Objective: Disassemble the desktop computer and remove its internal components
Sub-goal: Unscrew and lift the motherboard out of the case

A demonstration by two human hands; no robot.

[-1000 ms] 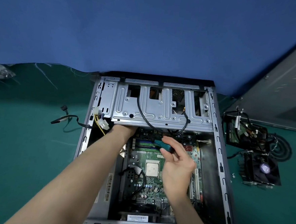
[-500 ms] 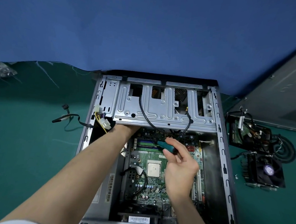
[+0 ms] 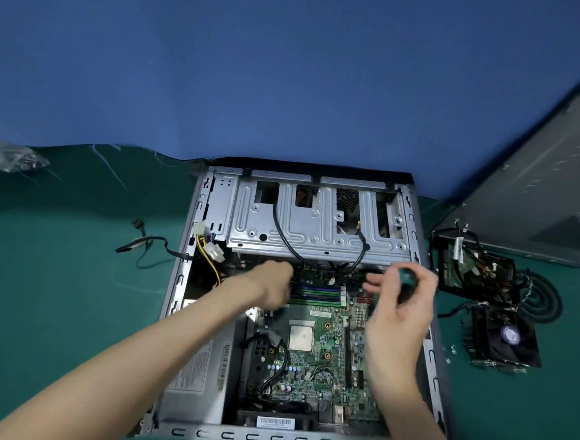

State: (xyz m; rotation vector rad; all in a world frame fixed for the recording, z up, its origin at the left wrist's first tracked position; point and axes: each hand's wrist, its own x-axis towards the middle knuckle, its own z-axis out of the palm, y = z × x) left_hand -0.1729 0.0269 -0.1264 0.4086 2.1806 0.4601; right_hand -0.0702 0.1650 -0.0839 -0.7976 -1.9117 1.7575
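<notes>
Gripping the screwdriver (image 3: 408,278), the right hand (image 3: 399,318) should seat the tip squarely; left hand (image 3: 273,285) too blurry, can't tell its grip.

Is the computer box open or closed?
Open. The computer case has no cover on top, so the green motherboard shows inside. A grey panel stands apart at right.
</notes>
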